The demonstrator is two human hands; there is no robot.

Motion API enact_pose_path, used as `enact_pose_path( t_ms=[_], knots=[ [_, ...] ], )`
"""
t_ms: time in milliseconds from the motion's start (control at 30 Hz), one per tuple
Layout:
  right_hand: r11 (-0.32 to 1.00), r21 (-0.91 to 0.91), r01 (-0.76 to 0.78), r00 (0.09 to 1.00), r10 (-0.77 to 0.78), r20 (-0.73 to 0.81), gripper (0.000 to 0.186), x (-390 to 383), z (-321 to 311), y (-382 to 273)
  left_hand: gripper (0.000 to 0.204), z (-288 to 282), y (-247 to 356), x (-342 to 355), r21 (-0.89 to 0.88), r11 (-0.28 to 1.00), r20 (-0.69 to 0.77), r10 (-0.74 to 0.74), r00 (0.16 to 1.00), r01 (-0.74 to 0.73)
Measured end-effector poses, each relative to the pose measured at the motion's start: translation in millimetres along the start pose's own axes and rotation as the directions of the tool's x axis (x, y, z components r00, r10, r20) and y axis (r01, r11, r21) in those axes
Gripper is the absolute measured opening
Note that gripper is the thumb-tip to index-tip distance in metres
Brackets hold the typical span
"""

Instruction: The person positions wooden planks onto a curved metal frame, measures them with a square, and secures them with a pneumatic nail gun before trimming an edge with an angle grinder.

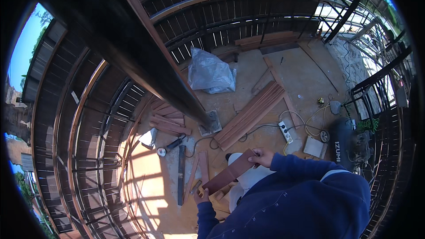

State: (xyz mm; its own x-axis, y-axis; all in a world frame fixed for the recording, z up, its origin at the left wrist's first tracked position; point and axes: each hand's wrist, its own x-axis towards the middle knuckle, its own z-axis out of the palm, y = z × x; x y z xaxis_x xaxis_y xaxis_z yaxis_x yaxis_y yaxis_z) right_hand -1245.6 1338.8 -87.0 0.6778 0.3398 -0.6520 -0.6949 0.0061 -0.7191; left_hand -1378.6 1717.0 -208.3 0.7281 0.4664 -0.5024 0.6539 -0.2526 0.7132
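Note:
Between my two hands is a short, flat reddish-brown wooden board (230, 171), held slantwise over my lap. My right hand (263, 157) pinches its upper right end, thumb on top. At the lower left end, my left hand (202, 195) is closed on the board's edge, with its fingers partly hidden. Next to the left hand lies a small narrow object (196, 187), too small to name. Wood offcuts (220, 194) lie beneath the board, partly covered by it.
A stack of long planks (252, 114) lies ahead, beside a thick dark post (177, 88). An angle grinder (170, 146) and a dark bar (181, 175) rest at left. A white power strip (285, 132), cords and a black compressor tank (341, 139) are at right.

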Motion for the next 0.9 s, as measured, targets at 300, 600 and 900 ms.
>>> enact_pose_path(
  t_ms=[300,600,900],
  knots=[
    [0.799,0.551,0.242,0.962,-0.122,-0.246,0.03,-135.9,-137.9,-28.7,0.021,117.8,255.0,4.0,-0.5,0.737,0.627,-0.055,0.777,0.456],
    [0.921,0.175,0.348,0.779,-0.18,-0.601,0.035,-188.1,-335.3,18.5,0.021,385.9,524.8,-54.3,-0.372,0.924,0.828,0.289,0.482,0.085],
    [0.678,0.406,0.613,0.464,0.106,-0.879,0.039,-188.4,-461.8,25.1,0.026,605.2,645.7,-182.7,-0.332,0.913,0.926,0.364,0.104,-0.237]
  ],
)
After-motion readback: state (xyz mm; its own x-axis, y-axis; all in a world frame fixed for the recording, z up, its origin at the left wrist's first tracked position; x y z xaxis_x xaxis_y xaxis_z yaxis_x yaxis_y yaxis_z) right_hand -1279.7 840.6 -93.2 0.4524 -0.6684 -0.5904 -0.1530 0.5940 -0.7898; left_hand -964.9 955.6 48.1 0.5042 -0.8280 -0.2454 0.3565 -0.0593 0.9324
